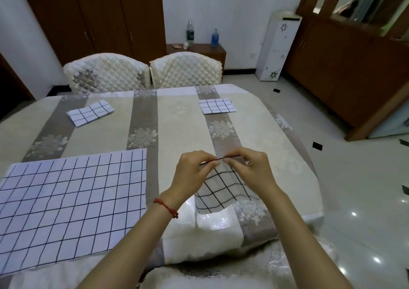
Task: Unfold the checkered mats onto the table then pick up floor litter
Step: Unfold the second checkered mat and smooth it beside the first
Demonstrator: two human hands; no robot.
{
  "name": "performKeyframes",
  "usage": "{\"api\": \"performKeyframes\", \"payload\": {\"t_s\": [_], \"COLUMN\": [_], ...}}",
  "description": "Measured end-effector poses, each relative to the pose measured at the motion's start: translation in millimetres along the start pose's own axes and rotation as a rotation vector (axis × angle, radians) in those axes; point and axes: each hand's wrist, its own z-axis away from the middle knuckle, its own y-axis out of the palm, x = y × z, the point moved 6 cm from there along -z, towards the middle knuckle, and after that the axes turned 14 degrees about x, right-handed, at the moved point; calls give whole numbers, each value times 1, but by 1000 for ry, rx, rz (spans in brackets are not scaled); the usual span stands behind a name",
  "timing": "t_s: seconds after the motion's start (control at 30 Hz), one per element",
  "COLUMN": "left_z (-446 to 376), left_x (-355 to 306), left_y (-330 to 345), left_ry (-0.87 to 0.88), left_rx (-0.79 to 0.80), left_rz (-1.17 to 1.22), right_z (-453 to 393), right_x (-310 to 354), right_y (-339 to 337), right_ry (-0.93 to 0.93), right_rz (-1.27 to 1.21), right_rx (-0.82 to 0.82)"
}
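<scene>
- Four white mats with dark grid lines: one unfolded mat (70,202) flat on the desk (181,129) near left, two folded mats (90,113) (217,106) at the far side.
- Held mat (221,189) hangs folded, top edge pinched between left hand (192,173) and right hand (252,169), lower end touching the desk.

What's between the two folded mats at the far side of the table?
Nothing but bare tablecloth between left folded mat and right folded mat, per the head view.

Head view, forward-down (close) over table (183,120)
</scene>
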Motion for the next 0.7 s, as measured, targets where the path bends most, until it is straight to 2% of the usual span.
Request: {"api": "performKeyframes", "payload": {"t_s": [0.1, 0.23, 0.3, 0.5, 0.6, 0.7], "left_z": [-1, -2, -2, 5, 8, 10], "left_x": [-3, 6, 13, 26, 31, 33], "left_y": [-6, -30, -40, -38, -30, -22], "left_ry": [-42, -160, -207, -321, -352, -387], "left_rx": [-6, -163, -242, -351, -318, -263], "left_rz": [89, 134, 176, 340, 464, 532], "right_z": [0, 15, 25, 13, 5, -2], "right_x": [-4, -38, -50, -44, -41, -38], "right_y": [3, 0, -4, -25, -36, -39], "right_ry": [116, 324, 364, 291, 255, 231], "right_rz": [-94, -239, -294, -444, -488, -428], "right_rx": [65, 223, 239, 33, -114, -114]}}
